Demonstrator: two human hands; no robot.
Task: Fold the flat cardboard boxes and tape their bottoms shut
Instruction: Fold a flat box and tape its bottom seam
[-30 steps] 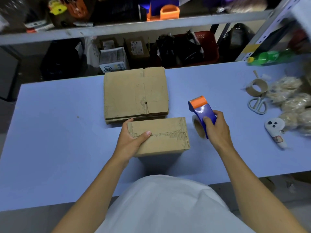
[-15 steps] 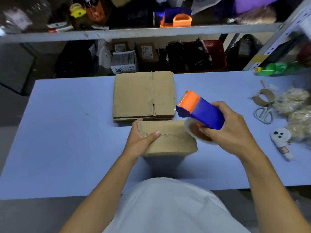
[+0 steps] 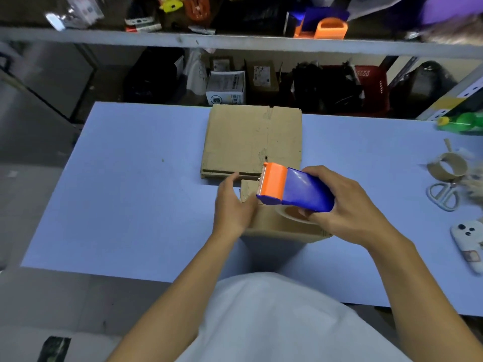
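Observation:
A folded cardboard box [image 3: 271,223] stands on the blue table [image 3: 130,192], bottom flaps up. My left hand [image 3: 231,205] holds its left end, thumb lying on the top flaps. My right hand [image 3: 342,205] grips a blue and orange tape dispenser [image 3: 292,188] just above the box top, its orange head pointing left near my left thumb. A stack of flat cardboard boxes [image 3: 253,142] lies directly behind the box.
At the table's right side lie an empty tape core [image 3: 447,167], white scissors [image 3: 443,195], a white phone-like object [image 3: 469,244] and a green bottle [image 3: 462,121]. Cluttered shelves [image 3: 235,43] stand behind the table.
My right hand has carried the tape dispenser from beside the box to above its top, turning the orange head leftward. My left hand has stayed on the box's left end.

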